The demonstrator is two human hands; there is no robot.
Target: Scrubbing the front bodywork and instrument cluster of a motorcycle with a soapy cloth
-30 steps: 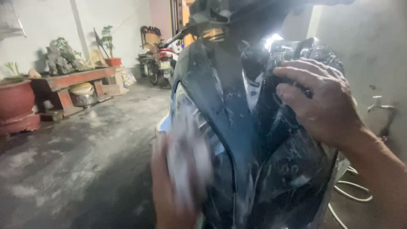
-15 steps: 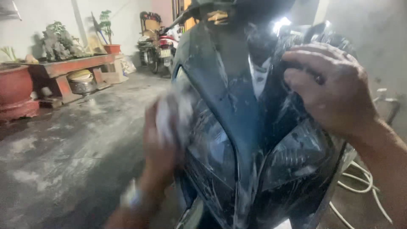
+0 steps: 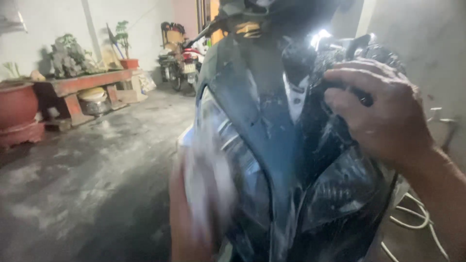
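While my right hand (image 3: 383,111) clamps the scooter's glossy, soap-streaked dark fairing (image 3: 272,140), my blurred left hand (image 3: 191,213) presses a pale foamy cloth (image 3: 208,179) on its curved headlight (image 3: 238,165).

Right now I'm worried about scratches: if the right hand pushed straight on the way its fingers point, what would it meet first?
Probably the soapy dark front panel of the scooter; the right hand already rests against it, though depth is unclear.

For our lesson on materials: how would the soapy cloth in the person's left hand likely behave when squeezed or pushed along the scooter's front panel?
The cloth looks soft and bunched in the left hand, so it is probably floppy and would crumple. Suds streak the scooter's front panel, so it would likely slide easily and feel slippery. The right hand braces the scooter, which suggests that pushing may rock it.
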